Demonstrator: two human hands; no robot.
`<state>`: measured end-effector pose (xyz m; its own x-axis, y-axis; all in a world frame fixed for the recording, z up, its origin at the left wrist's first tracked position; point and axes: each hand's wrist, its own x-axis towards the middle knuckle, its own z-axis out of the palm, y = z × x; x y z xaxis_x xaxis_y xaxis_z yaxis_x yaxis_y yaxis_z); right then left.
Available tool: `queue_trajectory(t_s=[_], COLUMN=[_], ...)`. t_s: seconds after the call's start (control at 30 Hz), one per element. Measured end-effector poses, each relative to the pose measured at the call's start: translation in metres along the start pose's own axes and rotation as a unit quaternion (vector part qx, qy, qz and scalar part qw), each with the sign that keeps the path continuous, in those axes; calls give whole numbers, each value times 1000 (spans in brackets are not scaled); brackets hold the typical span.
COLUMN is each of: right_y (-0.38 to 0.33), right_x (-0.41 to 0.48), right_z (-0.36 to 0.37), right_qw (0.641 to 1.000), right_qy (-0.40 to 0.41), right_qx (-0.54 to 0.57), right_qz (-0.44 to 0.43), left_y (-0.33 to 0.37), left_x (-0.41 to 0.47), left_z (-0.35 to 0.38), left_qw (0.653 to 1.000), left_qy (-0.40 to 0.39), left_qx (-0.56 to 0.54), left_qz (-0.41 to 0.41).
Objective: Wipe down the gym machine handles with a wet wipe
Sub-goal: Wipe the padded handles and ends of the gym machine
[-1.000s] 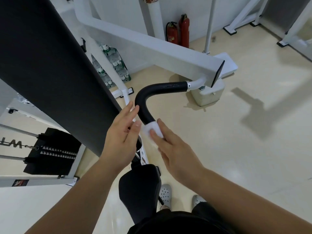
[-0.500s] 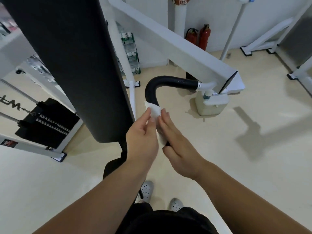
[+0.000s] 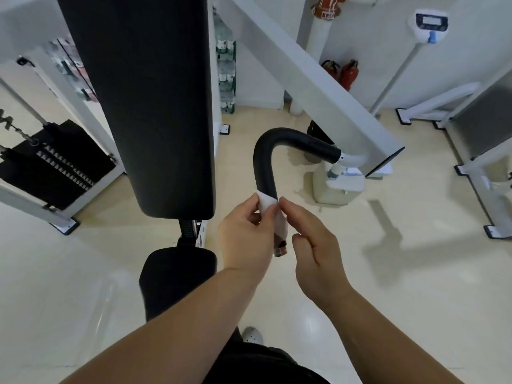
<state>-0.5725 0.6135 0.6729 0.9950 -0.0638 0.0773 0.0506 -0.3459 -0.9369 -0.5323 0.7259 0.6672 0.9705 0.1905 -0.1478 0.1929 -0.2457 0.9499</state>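
Between the tall black back pad [image 3: 155,106] and the slanting white frame arm [image 3: 318,81], the curved black handle [image 3: 266,159] hangs out over open cream floor [image 3: 401,273], and that is where the work sits; by the look of it the task is at an early or middle stage, since the wet wipe [image 3: 267,202] is wrapped round only the lower straight run of the grip, just above its metal end cap [image 3: 280,249], while the bend and the upper run toward the chrome collar [image 3: 342,156] lie bare and, as far as can be judged, unwiped; any other handle of the machine is out of view, so its state cannot be told. The left hand [image 3: 246,239] pinches the wipe's left edge against the grip between thumb and fingers; the right hand [image 3: 313,242] meets the wipe's right edge with its forefinger tip, the other fingers curled loosely, so the two hands stand close together on either side of the grip, clamped on the wipe rather than on the bar itself. Room is generous to the right and below, over bare floor; to the left the back pad's edge and the black seat [image 3: 177,278] stand near the left forearm; ahead, the frame arm's end plate [image 3: 386,162] bounds the upper end of the stroke.
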Motion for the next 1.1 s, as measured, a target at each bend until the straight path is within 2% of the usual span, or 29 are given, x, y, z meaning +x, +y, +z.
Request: queue_trajectory(t_s=[0.23, 0.33, 0.5, 0.6, 0.73, 0.83, 0.93, 1.03, 1.1], right_y=[-14, -21, -13, -4, -6, -10, -10, -11, -9], right_x=[54, 70, 70, 63, 57, 65, 83, 98, 102], right_z=[0, 1, 7, 6, 9, 7, -1, -3, 1], right_qw=[992, 987, 977, 968, 971, 974, 968, 958, 955], right_qy=[-4, -17, -6, 0, -43, -33, 6, 37, 37], right_qx=[-121, -156, -211, -248, -228, -218, -247, -285, -293], right_qz=[-28, -41, -40, -41, -47, -44, -44, -20, -15], left_y=[31, 42, 20, 7, 13, 30, 48, 54, 50], left_x=[55, 77, 75, 64, 65, 90, 121, 136, 134], left_z=[2, 0, -9, -13, -8, -2, 3, 3, -1], left_qw=[998, 995, 988, 988, 988, 988, 981, 971, 965], left_qy=[7, -15, -51, -79, -79, -95, -152, -220, -235], left_qx=[-58, -61, -52, -60, -81, -92, -72, -67, -58], left_qz=[35, 80, 133, 120, 109, 84, 94, 64, 95])
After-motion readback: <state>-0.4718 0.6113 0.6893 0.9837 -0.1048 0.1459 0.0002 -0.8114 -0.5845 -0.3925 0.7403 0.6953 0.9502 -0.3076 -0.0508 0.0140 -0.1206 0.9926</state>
